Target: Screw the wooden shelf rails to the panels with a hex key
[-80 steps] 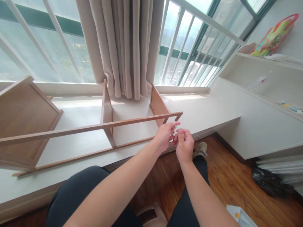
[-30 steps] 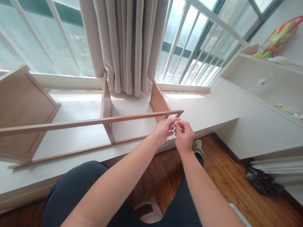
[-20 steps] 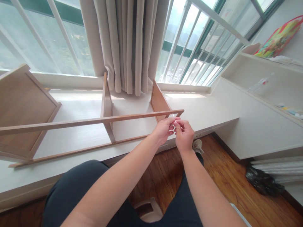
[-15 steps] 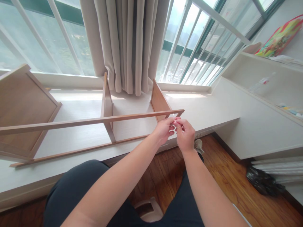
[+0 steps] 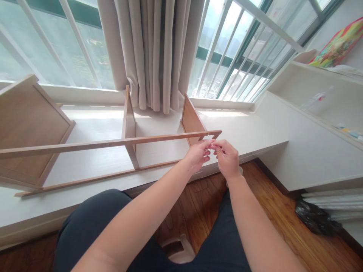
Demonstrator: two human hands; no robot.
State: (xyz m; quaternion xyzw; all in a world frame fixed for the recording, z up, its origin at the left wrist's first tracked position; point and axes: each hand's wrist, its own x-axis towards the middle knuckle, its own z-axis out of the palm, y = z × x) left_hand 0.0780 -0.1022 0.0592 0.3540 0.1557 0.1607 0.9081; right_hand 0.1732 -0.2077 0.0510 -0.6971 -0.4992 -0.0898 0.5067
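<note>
While you sit facing the window, this is how things lie.

Left hand: your left hand (image 5: 198, 155) is curled, its fingertips pinched together with those of the other hand just below the right end of the front rail.

Right hand: your right hand (image 5: 228, 158) is closed too, thumb and forefinger nipped on the same small thing, knuckles turned toward you.

Held thing: a small metal fitting (image 5: 210, 140), thin and shiny, shows only as a glint between your fingertips; it may be a screw or pin, but it is too small to tell.

Frame: the wooden shelf frame (image 5: 124, 142) lies on the white window bench (image 5: 244, 132), its long front rail running from the left edge to a free end that sits just above your hands, near the bench's front edge.

Dividers: two upright boards cross the frame, one near the middle, one at the right end, just behind your left hand.

Left panel: a wide wooden panel (image 5: 28, 124) stands tilted at the bench's left end.

Curtain: the beige curtain (image 5: 153, 53) hangs down to the back edge of the bench, between the two dividers.

Floor: a black bag (image 5: 314, 221) lies on the wooden floor at the right, well apart from your hands.
</note>
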